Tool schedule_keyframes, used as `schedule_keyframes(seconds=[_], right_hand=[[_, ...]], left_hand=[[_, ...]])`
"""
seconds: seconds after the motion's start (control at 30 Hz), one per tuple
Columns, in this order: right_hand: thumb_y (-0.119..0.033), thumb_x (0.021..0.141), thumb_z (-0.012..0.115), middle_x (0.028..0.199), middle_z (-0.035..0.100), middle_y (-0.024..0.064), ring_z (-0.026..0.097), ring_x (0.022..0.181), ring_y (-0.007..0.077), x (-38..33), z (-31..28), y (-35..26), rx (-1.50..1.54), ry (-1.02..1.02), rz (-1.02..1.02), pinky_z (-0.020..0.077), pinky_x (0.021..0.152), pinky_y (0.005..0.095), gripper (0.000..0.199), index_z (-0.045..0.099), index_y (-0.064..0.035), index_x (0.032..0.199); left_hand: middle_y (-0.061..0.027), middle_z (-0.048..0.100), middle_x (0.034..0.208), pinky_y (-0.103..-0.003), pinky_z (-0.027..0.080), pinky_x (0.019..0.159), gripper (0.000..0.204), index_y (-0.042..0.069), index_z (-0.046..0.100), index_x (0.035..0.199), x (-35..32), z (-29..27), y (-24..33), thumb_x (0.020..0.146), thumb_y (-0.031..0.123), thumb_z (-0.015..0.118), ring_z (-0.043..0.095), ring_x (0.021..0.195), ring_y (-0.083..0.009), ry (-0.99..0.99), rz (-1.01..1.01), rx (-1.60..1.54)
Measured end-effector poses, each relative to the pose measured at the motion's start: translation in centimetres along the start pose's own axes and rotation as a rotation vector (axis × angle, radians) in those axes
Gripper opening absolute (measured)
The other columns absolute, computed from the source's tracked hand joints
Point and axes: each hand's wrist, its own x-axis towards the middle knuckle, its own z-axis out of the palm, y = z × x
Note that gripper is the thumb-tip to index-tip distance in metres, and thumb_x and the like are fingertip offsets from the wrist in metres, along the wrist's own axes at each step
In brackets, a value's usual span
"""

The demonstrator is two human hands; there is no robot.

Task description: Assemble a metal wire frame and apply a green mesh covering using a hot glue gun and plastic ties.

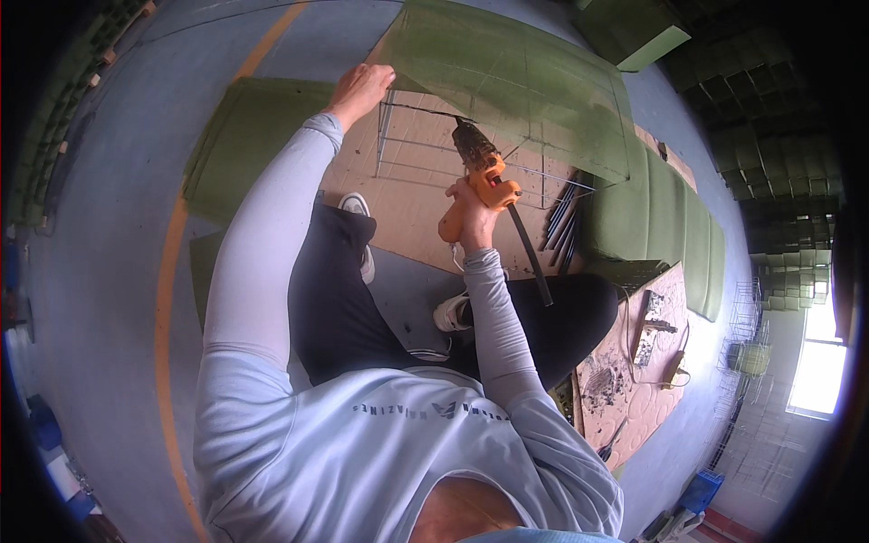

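My right hand (475,215) is wrapped round an orange hot glue gun (490,181), its front end caked with dark residue. A long black glue stick (530,253) juts from the gun's back. The nozzle meets a dark-coated wire of a thin metal wire frame (380,145). Over the frame lies a sheet of translucent green mesh (507,81). My left hand (362,90) pinches the near left edge of that mesh, close to a corner of the frame; the fingertips are partly hidden.
Brown cardboard (412,222) lies under the frame. Black glue sticks (563,222) lie to its right. Green mesh pieces (647,217) are stacked at right, others (253,136) at left. A power strip (648,328) rests on a stained board (625,398) beside my knee.
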Motion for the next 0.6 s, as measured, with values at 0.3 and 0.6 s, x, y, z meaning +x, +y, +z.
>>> schedule_keyframes(seconds=[0.3,0.6], right_hand=[[-0.006,0.072,0.063,0.071,0.06,0.0021,0.057,0.065,0.0127,0.1,-0.3,0.3,-0.03,0.004,-0.018,0.0447,0.061,0.0268,0.01,0.058,-0.0023,0.08],[-0.005,0.071,0.064,0.072,0.059,0.0022,0.056,0.067,0.0134,-0.3,-0.4,-1.3,0.019,-0.017,0.027,0.0438,0.061,0.0265,0.012,0.057,-0.0033,0.081]], left_hand=[[-0.0198,0.061,0.074,-0.048,0.046,0.067,0.024,0.003,0.057,0.082,0.3,0.4,0.5,0.094,0.022,0.047,0.059,0.075,-0.0394,-0.004,0.0,0.003],[-0.0187,0.063,0.078,-0.048,0.046,0.069,0.026,0.004,0.058,0.084,0.0,-0.4,0.7,0.095,0.024,0.046,0.061,0.079,-0.0388,-0.045,-0.023,0.015]])
